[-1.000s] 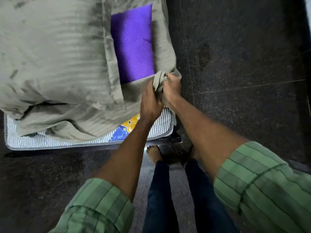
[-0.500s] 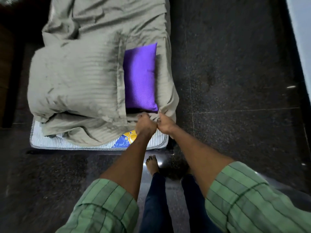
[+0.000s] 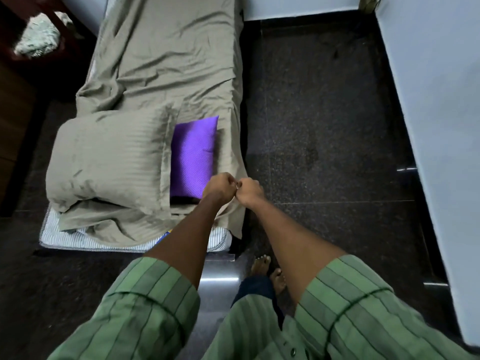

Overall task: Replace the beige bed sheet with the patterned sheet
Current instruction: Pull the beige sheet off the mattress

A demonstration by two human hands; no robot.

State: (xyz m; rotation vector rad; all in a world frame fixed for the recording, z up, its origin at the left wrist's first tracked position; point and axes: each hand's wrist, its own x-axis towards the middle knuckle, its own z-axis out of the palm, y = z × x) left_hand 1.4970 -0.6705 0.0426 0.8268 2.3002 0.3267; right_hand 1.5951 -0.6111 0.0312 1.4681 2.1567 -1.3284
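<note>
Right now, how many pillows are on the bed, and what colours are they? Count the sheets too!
Beige pillows: 1, the big beige pillow.
Purple pillows: 1, the purple pillow beside it.
Beige sheets: 1, the beige bed sheet, with the left hand and right hand together at its corner.
Total: 3 things.

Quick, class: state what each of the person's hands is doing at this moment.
Left hand: fingers curled, gripping the corner of the beige sheet.
Right hand: fingers curled, gripping the same corner, knuckles against the left hand.
</note>
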